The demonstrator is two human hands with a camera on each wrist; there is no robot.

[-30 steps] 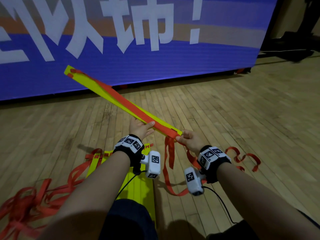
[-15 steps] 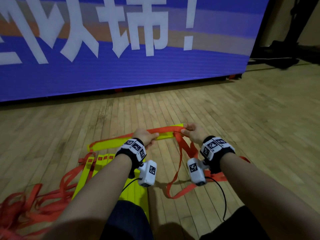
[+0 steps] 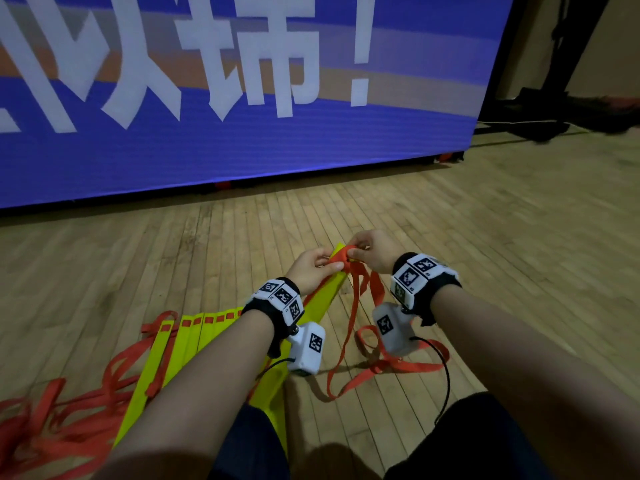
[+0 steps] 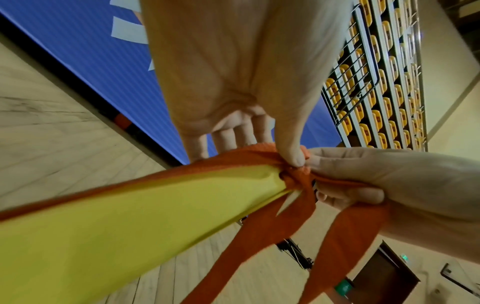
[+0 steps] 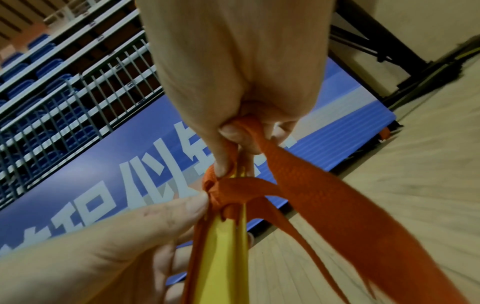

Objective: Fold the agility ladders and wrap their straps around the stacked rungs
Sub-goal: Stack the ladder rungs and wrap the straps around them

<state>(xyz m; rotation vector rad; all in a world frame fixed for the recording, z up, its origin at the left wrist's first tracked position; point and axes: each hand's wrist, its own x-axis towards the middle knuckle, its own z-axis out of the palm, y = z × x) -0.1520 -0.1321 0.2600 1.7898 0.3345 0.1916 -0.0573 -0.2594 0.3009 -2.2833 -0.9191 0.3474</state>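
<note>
Pinching strap [image 3: 341,257], both hands [image 3: 311,268] raised

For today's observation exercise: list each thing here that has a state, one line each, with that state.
yellow rungs: lifted at the far end, held by both hands.
orange strap: bunched around the rungs' end, tails hanging.
left hand: grips rungs and strap.
right hand: pinches the strap.
second ladder: flat on floor, straps loose.
</note>
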